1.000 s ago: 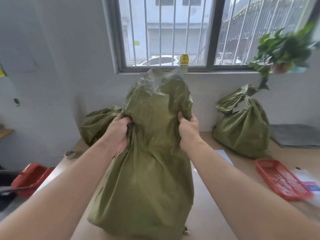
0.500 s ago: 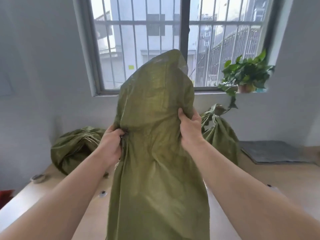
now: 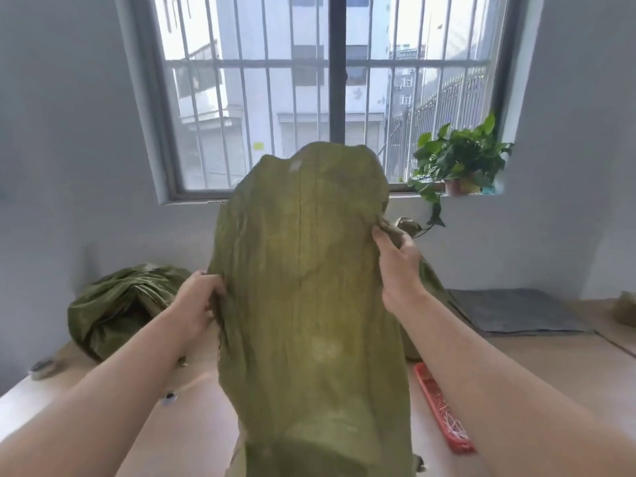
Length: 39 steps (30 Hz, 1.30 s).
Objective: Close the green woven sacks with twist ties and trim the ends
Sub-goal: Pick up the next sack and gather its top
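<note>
Fingers (image 3: 212, 285) of left hand (image 3: 196, 306) curled round left edge of green sack (image 3: 309, 304), right hand (image 3: 399, 266) pinching right edge higher up, sack upright over bench (image 3: 568, 366), base cut off, second sack (image 3: 434, 282) mostly hidden behind

We had both arms out: left hand (image 3: 199, 297) gripped left edge of the sack (image 3: 309, 287), right hand (image 3: 399, 266) gripped right edge, higher.

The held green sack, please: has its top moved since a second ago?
Yes, upward: the held green sack, earlier topping out level with the window sill, now rises above it.
</note>
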Motion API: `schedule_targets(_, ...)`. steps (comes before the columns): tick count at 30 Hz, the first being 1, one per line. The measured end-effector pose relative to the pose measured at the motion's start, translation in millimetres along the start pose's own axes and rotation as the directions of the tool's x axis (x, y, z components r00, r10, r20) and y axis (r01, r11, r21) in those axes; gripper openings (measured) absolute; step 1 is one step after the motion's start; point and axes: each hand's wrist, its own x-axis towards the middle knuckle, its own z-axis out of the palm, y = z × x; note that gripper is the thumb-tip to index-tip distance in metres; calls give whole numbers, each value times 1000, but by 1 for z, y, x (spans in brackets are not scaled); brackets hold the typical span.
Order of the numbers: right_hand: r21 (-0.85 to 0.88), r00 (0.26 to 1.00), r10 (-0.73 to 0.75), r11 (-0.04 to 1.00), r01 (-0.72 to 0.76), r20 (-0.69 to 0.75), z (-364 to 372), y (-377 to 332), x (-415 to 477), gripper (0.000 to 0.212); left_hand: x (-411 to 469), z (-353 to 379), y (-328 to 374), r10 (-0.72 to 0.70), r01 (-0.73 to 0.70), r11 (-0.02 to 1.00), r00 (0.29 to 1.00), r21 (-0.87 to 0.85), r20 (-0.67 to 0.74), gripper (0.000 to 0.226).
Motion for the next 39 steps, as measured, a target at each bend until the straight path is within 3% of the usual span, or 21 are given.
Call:
schedule_targets(2,16,994,77,997,-78,77,-9,-7,-3,50,-5,2,9,30,-29,1000,992,-10,122,4)
schedule_targets(5,106,971,186,973,-203,151,-11,-17,0,62,-1,4,19,140,-136,990,960,-32,243,25)
schedule_targets(8,63,926,251,958,-279,283,-7,-19,0,46,2,11,28,277,-277,961,944,-27,178,26)
schedule_targets(11,-57,865,225,973,-223,449,-4,-18,-10,20,1,15,37,308,-290,948,939,-132,155,26)
schedule_targets(12,-108,858,209,978,-179,470,-4,-15,-11,24,2,14,39,303,-272,945,938,-183,168,30)
schedule_targets(15,-445,805,287,895,-33,519,5,1,-14,111,3,7,37,300,-216,917,928,-336,221,35)
schedule_targets(16,-515,793,335,857,-32,508,9,3,-20,122,2,6,37,304,-213,909,927,-359,219,35)
schedule_targets(17,-544,805,346,839,-35,482,9,7,-23,110,3,6,35,299,-207,903,933,-377,203,35)
schedule_targets(19,-480,830,342,871,-103,442,11,6,-44,31,3,9,32,274,-207,915,949,-348,157,30)
schedule_targets(20,-503,817,319,863,-42,479,16,-1,-58,21,3,10,30,271,-220,927,953,-303,139,26)
schedule_targets(22,-529,776,316,848,26,545,16,17,-47,21,-2,13,28,292,-263,941,949,-213,120,21)
schedule_targets(24,-460,821,172,879,121,544,24,24,-41,17,-4,14,23,349,-351,936,934,9,70,33)
schedule_targets(27,-376,898,65,919,116,435,37,31,-29,21,0,7,6,552,-443,752,827,487,-101,57)
schedule_targets(28,-350,928,35,931,105,370,39,30,-26,21,-5,3,1,580,-477,716,813,510,-54,54)
schedule_targets(30,-285,965,24,957,54,262,42,29,-19,20,-9,-4,-11,493,-528,660,841,535,222,56)
schedule_targets(32,-261,977,41,965,15,208,45,28,-14,18,-12,-1,-17,238,-528,539,843,656,482,97)
schedule_targets(33,-253,977,54,968,0,208,48,28,-14,18,-9,5,-22,166,-513,558,839,653,518,123)
schedule_targets(34,-243,974,57,970,-2,219,50,27,-13,18,-9,14,-24,170,-473,651,853,594,492,136)
schedule_targets(35,-229,972,51,973,3,229,51,25,-13,19,-8,25,-24,239,-436,744,881,506,408,137)
schedule_targets(37,-204,965,46,979,7,258,52,19,-13,20,-12,40,-21,349,-415,819,908,396,229,113)
schedule_targets(39,-177,967,53,984,-9,248,50,9,-13,18,-19,49,-15,397,-430,816,903,385,165,92)
